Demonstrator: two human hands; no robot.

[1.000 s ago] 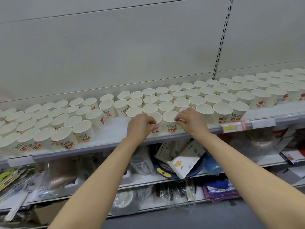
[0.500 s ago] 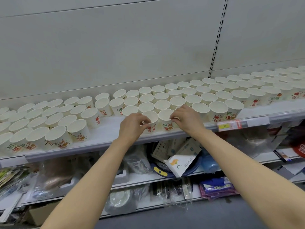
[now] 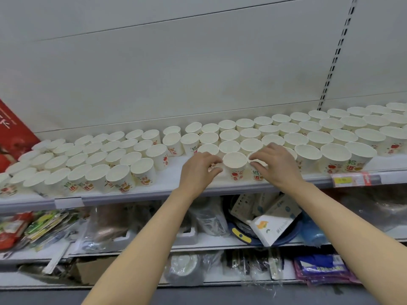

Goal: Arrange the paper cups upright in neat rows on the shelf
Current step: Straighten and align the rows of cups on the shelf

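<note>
Many white paper cups with red and green print stand upright in rows on the white shelf (image 3: 141, 195). My left hand (image 3: 197, 172) curls against the left side of a front-row cup (image 3: 234, 162), thumb and fingers touching its wall. My right hand (image 3: 278, 166) lies over the neighbouring front cup (image 3: 257, 173), fingertips pinching its rim. Much of that cup is hidden under the hand. The left block of cups (image 3: 119, 175) sits apart from the middle block, with a bare strip of shelf between them.
A grey back panel rises behind the cups, with a slotted upright (image 3: 332, 69) at the right. A red poster (image 3: 13, 137) leans at the far left. A price tag (image 3: 350, 179) sits on the shelf edge. Lower shelves hold packets, bags and boxes (image 3: 273, 225).
Both hands stay on the same two front cups. My left hand has slid from over its cup to the cup's left side. The view has shifted left, showing the red poster.
</note>
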